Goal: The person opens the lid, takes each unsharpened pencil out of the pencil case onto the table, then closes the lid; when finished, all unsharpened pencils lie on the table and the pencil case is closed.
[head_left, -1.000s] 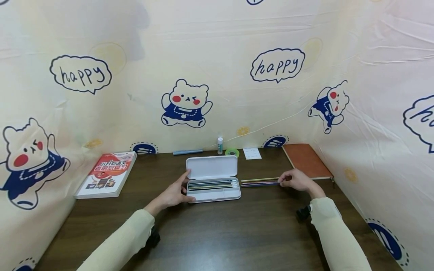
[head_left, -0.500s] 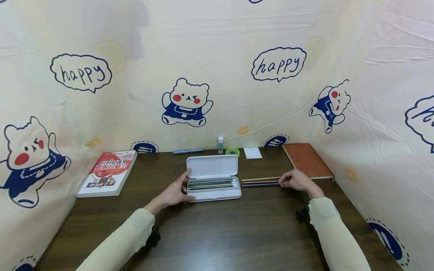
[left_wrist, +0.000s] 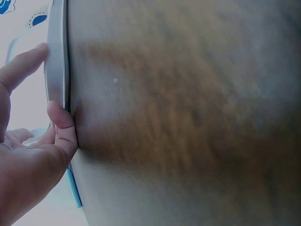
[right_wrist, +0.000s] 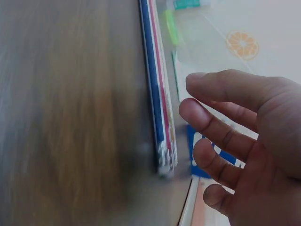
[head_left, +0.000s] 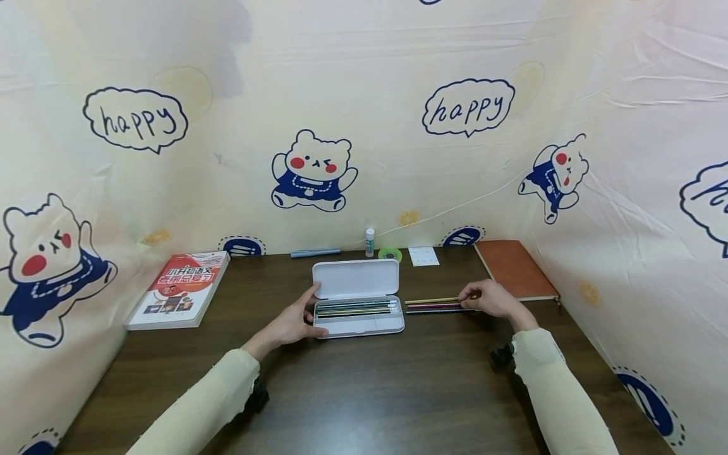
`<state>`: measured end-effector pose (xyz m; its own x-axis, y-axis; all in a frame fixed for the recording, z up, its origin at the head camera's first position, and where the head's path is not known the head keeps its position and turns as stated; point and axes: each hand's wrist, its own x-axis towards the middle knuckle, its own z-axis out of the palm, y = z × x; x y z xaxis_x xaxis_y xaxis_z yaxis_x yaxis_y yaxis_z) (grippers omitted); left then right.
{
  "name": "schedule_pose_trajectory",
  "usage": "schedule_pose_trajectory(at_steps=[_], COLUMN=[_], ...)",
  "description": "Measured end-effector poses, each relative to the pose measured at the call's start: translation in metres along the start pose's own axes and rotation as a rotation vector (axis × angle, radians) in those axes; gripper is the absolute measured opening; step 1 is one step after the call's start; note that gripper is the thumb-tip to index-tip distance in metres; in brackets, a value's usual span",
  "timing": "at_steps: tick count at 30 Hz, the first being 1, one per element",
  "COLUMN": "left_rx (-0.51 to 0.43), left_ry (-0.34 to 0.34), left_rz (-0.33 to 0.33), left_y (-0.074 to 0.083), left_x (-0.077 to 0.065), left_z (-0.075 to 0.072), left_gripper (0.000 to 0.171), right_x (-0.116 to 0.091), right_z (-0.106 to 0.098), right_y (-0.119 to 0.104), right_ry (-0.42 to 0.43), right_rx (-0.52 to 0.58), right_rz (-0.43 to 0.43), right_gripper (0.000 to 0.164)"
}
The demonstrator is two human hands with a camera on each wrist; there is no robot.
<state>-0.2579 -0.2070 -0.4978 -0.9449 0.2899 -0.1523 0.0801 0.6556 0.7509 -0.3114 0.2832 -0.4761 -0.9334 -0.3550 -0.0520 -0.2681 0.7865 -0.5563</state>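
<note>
Pencils, loose bundle (right_wrist: pixel 153 84), lie on the tabletop (head_left: pixel 370 392), just right of your pencil case (head_left: pixel 348 327), roughly in line with its rear compartment. Navy, dark red and gold bodies, silvery ends toward your right hand (head_left: pixel 493 298). Right wrist view: those fingers are parted and loosely bent, just beside the bundle, pinching nothing.

Your left hand (head_left: pixel 290 325) grips the case's left end, thumb at the front corner, fingers toward the rear. More pencils (head_left: pixel 355 309) sit in the rear compartment. The case's right wall stands between them and the loose bundle.

Around you: raised lid (head_left: pixel 356 280) blocks the rear side. Behind it, blue pen (head_left: pixel 315 253), upright glue stick (head_left: pixel 370 243), green tape roll (head_left: pixel 382 254), white paper slip (head_left: pixel 423 256). Brown notebook (head_left: pixel 514 268) is tight behind your right hand, the closest obstacle there. Red-and-white book (head_left: pixel 179 291) lies well apart at left.
</note>
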Motion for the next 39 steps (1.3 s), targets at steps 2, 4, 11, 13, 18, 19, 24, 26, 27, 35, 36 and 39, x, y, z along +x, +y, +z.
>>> schedule_pose_trajectory(at_steps=[2,4,11,13,18,19,24,26,27,35,36,39], left_rx=[-0.003,-0.008,-0.002,0.002,0.003,0.002,-0.003,-0.003,-0.003,-0.002,-0.002,-0.001], left_ry=[-0.001,-0.002,0.002,0.001,0.006,0.007,0.01,0.008,0.007,0.008,0.007,0.004], left_rz=[-0.002,-0.001,0.001,0.003,0.008,0.012,0.012,0.012,0.012,0.007,0.006,0.004], left_y=[0.0,0.0,0.0,0.0,-0.001,-0.001,-0.001,-0.001,-0.001,0.0,0.0,0.0], left_x=[0.0,0.0,-0.001,-0.001,0.0,0.0,0.0,0.0,0.0,0.0,0.0,0.0], left_z=[0.0,0.0,0.001,0.002,0.002,0.002,0.002,0.001,0.001,0.0,0.0,0.0], left_gripper=[0.114,0.114,0.115,0.115,0.115,0.115,0.115,0.115,0.115,0.114,0.114,0.114], right_x=[0.003,0.006,0.019,0.023,0.033,0.035,0.042,0.045,0.046,0.053,0.053,0.055], right_z=[0.002,0.004,0.015,0.019,0.03,0.033,0.046,0.051,0.054,0.067,0.068,0.072], right_y=[-0.008,-0.016,-0.047,-0.055,-0.076,-0.08,-0.097,-0.102,-0.104,-0.116,-0.117,-0.119], right_ry=[-0.003,-0.007,-0.049,-0.063,-0.098,-0.102,-0.124,-0.133,-0.136,-0.176,-0.183,-0.204], right_rx=[0.002,0.006,0.012,0.019,0.017,0.016,-0.002,-0.007,-0.011,-0.04,-0.044,-0.06], right_rz=[-0.019,-0.022,-0.074,-0.084,-0.129,-0.133,-0.199,-0.222,-0.229,-0.24,-0.238,-0.23], right_gripper=[0.011,0.012,0.018,0.019,0.017,0.016,0.013,0.013,0.012,0.01,0.009,0.008])
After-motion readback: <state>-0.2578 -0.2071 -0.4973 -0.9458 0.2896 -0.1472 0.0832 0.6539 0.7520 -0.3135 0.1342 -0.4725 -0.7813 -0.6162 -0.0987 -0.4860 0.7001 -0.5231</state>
